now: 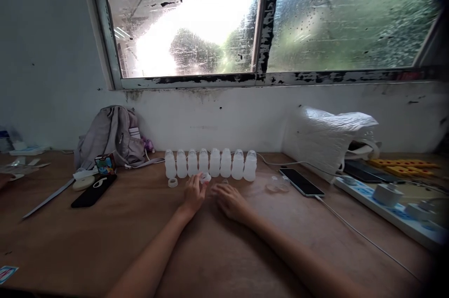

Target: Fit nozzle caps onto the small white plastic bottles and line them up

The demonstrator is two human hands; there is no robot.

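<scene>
Translucent white plastic bottles [210,163] stand in a tight row of eight near the back of a brown wooden table [105,242], under a rain-streaked window [266,17]. The left hand [194,194] pinches a small clear cap [205,177] between its fingertips, just in front of the row's middle. The right hand [229,199] rests flat beside it, fingers loosely spread, holding nothing that can be seen. A white ring [172,183] lies by the row's left end, and clear lids [277,185] to the right. The bottles stand so close together that a nudge from either hand could likely topple several. A phone [301,182] on a white cable lies right of the lids, then a power strip [386,207] and a white plastic bag [326,136]. A grey backpack [110,136] leans against the stained white wall on the left.
</scene>
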